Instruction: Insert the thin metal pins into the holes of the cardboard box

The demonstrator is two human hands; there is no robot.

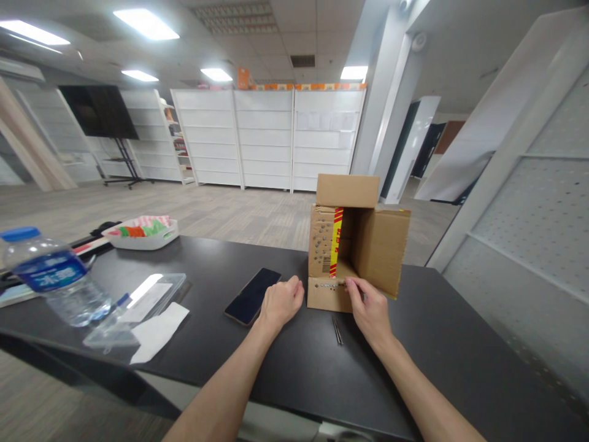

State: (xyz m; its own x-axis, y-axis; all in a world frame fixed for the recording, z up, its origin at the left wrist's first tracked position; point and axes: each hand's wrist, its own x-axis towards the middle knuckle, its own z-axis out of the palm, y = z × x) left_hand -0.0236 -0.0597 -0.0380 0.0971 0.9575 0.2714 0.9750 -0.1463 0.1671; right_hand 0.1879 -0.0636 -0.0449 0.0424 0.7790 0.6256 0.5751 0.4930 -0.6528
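An open cardboard box [324, 242] stands on the dark table, its flaps spread. Small round metallic pieces dot its left flap, and a short row of them lines the lower front flap [329, 298]. At that lower flap, my right hand [370, 307] has thumb and forefinger pinched together; whatever is between them is too small to name. My left hand [283, 301] is curled into a fist beside the box, its inside hidden. A black phone [252, 296] lies just left of that fist. Two thin metal tools, perhaps tweezers [337, 331], rest in front of the box.
To the left are a water bottle [55, 276], a clear plastic case [159, 294], and a white paper piece [161, 331]. A white basket [142, 238] with colourful contents sits near the far edge. A perforated partition [534, 245] borders the right side.
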